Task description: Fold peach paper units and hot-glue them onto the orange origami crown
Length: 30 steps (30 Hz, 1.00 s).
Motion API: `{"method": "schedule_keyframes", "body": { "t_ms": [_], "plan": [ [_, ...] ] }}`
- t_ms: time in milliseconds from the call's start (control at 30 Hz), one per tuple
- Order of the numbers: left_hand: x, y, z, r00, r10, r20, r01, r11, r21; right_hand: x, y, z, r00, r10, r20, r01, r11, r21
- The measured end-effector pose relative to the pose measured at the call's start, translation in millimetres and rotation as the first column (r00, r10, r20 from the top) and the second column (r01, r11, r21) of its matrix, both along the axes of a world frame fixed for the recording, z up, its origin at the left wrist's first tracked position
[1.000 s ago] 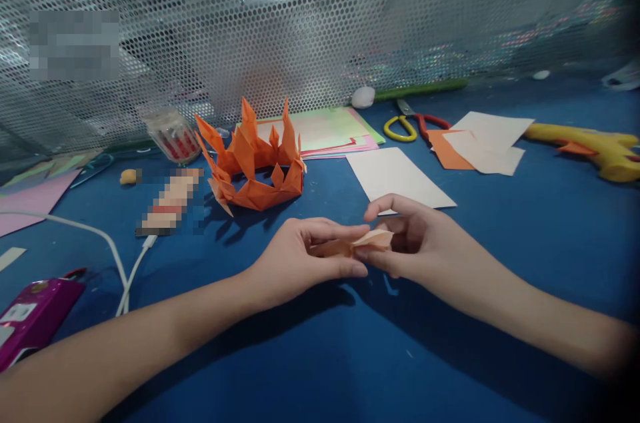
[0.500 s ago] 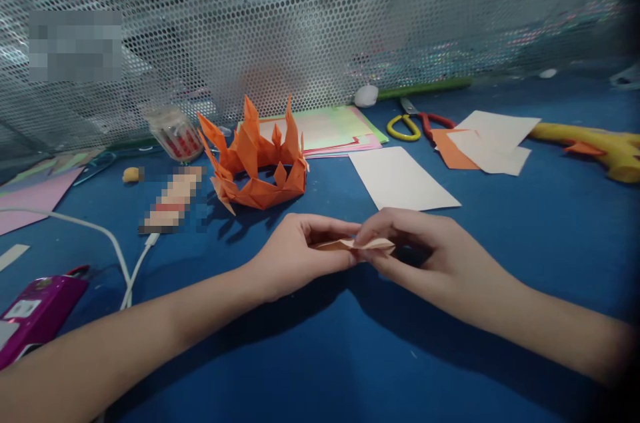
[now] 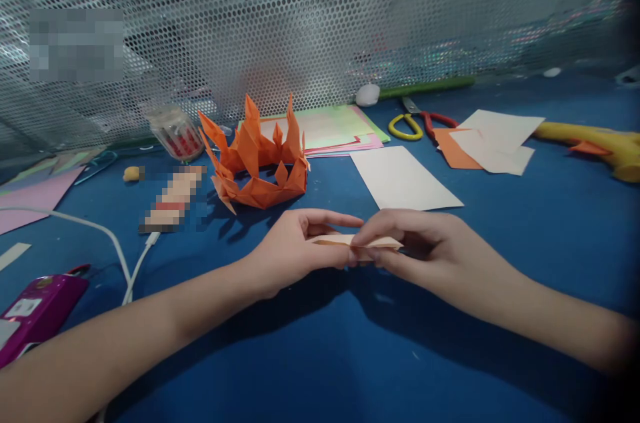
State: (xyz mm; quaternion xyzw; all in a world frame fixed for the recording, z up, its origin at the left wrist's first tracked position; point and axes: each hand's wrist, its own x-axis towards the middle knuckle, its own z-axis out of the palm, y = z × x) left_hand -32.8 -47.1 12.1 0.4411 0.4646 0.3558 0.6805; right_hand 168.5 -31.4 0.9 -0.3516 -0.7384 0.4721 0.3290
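Observation:
A small folded piece of cream paper (image 3: 376,242) is held between both hands, a little above the blue table. My left hand (image 3: 295,250) pinches its left end, thumb in front and fingers behind. Around its right part close the thumb and fingers of my right hand (image 3: 420,243). The fingertips cover much of the paper's middle. Just behind my left hand stands an orange folded-paper crown (image 3: 270,193) with tall points. A white sheet of paper (image 3: 405,180) lies flat behind my right hand.
Scissors (image 3: 406,128) with yellow and red handles, coloured sheets (image 3: 330,126), paper pieces (image 3: 495,140) and a yellow tool (image 3: 610,150) lie farther back. On the left are a jar (image 3: 175,133), a white cable (image 3: 117,243) and a purple box (image 3: 45,306). Perforated metal mesh (image 3: 310,30) borders the table.
The folded paper has tilted slightly between my fingers and now shows a straighter, longer upper edge. Both hands keep their grip in nearly the same place.

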Motion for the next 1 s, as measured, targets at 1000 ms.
{"method": "schedule_keyframes", "body": {
  "t_ms": [1000],
  "plan": [
    [1.8, -8.7, -10.0, 0.988, 0.133, 0.085, -0.155, 0.919, 0.363, 2.0, 2.5, -6.0, 0.987, -0.133, -0.088, 0.082, 0.897, -0.435]
  ]
}}
